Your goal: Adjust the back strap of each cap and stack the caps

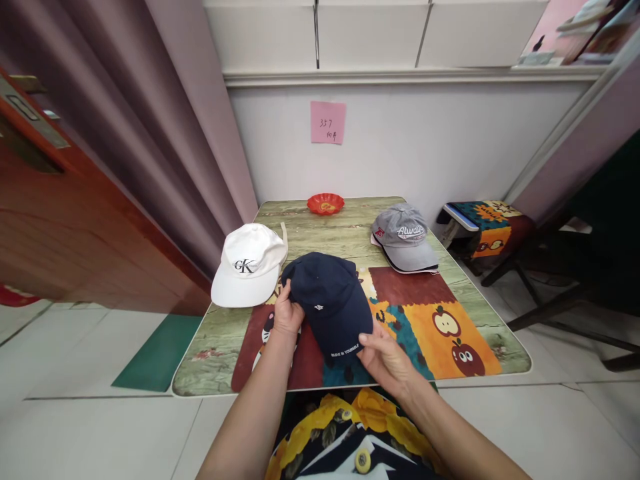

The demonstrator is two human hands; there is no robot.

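Left hand [289,312] pinches a navy cap [325,287] at one side; right hand [387,357] pinches its brim [343,337]; white cap [249,263] sits left of the navy cap.

I can see the cap [327,307], plain dark navy, caught between the left hand [289,313] and the right hand [387,360]. Its crown [320,275] is right way up, rounded but softly creased, lying mostly beyond the right fingers and just beside the left thumb, which presses its near side. The brim [336,333] slopes down toward the wearer, its right corner pinched under the right thumb. A small white emblem [319,307] sits low on the crown's front, between the two hands. White lettering [345,351], "BELIEVE IN YOURSELF", follows the brim's edge and ends close to the right thumb's tip.
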